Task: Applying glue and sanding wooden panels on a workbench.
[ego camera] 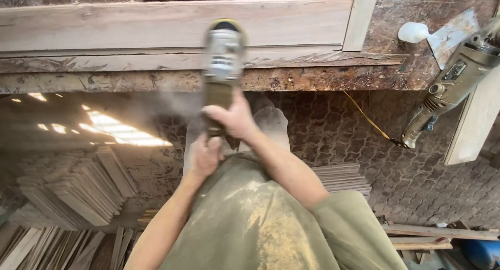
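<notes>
I hold a grey power sander with both hands at the front edge of a worn workbench. My right hand grips the tool's body from above. My left hand clasps its rear end just below. The sander's head is blurred with motion and sits against the lower edge of a long pale wooden frame lying on the bench. Fine dust drifts off to the left of the tool. My shirt is coated with sawdust.
A second grey power tool lies at the bench's right end with a yellow cord hanging off. A white knob-like object sits behind it. Stacks of thin wooden slats lie on the patterned floor, more by my right elbow.
</notes>
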